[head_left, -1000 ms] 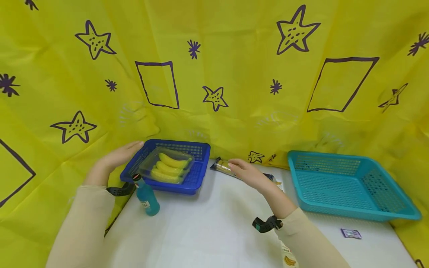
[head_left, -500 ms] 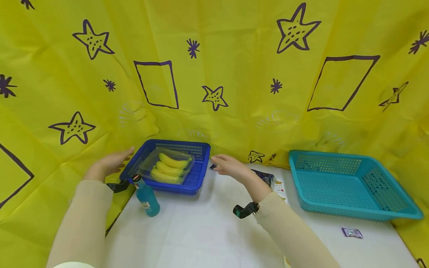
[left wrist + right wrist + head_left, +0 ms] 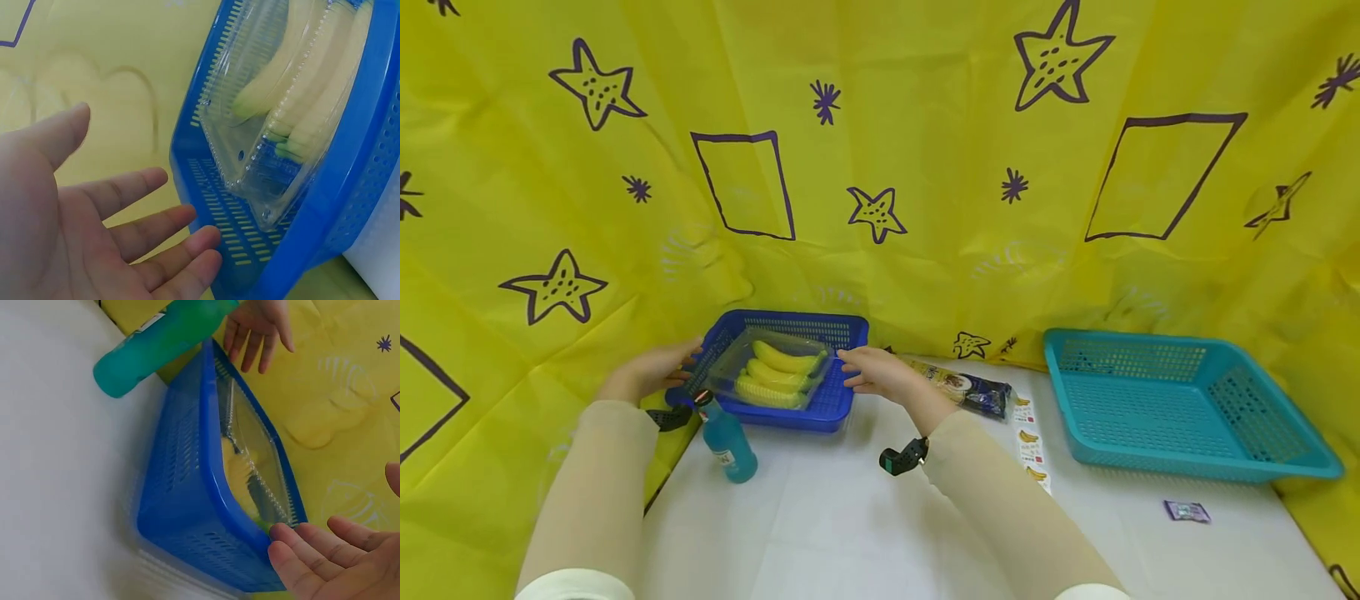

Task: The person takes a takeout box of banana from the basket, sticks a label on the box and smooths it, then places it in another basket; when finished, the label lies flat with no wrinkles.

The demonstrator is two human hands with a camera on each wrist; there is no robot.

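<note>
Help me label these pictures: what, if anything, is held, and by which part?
Nothing is held: the left grip and right grip are loosely extended at opposite sides of the blue basket.

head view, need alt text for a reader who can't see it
A person's left hand and right hand flank a blue basket holding a clear box of bananas. A blue bottle stands by the basket's front left corner; to the right are a packet and a teal basket on a white table, before a yellow star-patterned curtain.
</note>
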